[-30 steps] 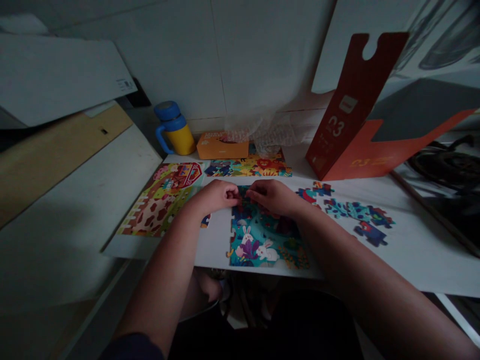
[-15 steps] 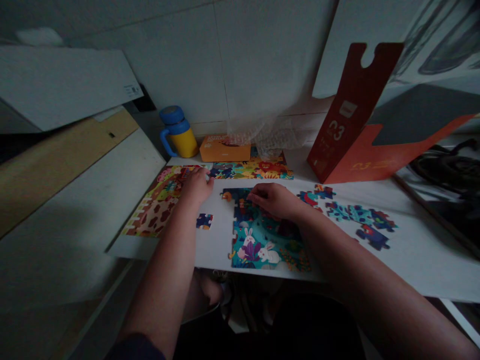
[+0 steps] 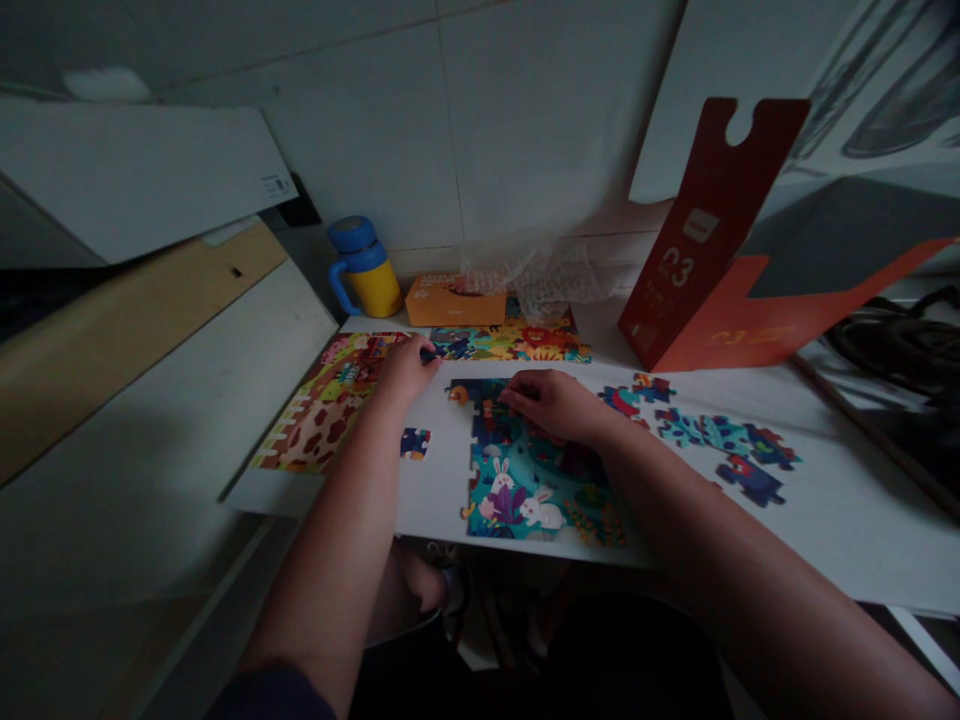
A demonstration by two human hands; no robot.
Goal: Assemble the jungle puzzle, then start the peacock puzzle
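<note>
A partly built rabbit jigsaw (image 3: pixel 532 480) lies on a white sheet (image 3: pixel 825 500) in front of me. My right hand (image 3: pixel 551 403) rests on its top edge with the fingers curled down onto the pieces. My left hand (image 3: pixel 407 366) reaches left to the edge of a finished farm puzzle (image 3: pixel 322 405), fingers pinched on a small dark puzzle piece (image 3: pixel 427 354). One loose dark blue piece (image 3: pixel 415 441) lies on the sheet by my left forearm. Several loose pieces (image 3: pixel 720 440) are scattered to the right.
A finished lion puzzle (image 3: pixel 517 343), an orange box (image 3: pixel 454 300), crumpled bubble wrap (image 3: pixel 540 270) and a yellow mug with a blue lid (image 3: pixel 365 268) stand along the back wall. A red cardboard box sleeve (image 3: pixel 712 250) stands at the right. Dark cables (image 3: pixel 892 350) lie far right.
My left hand left the rabbit jigsaw, moved up and left to the farm puzzle's edge and pinched a small piece there. My right hand stayed on the jigsaw's top edge.
</note>
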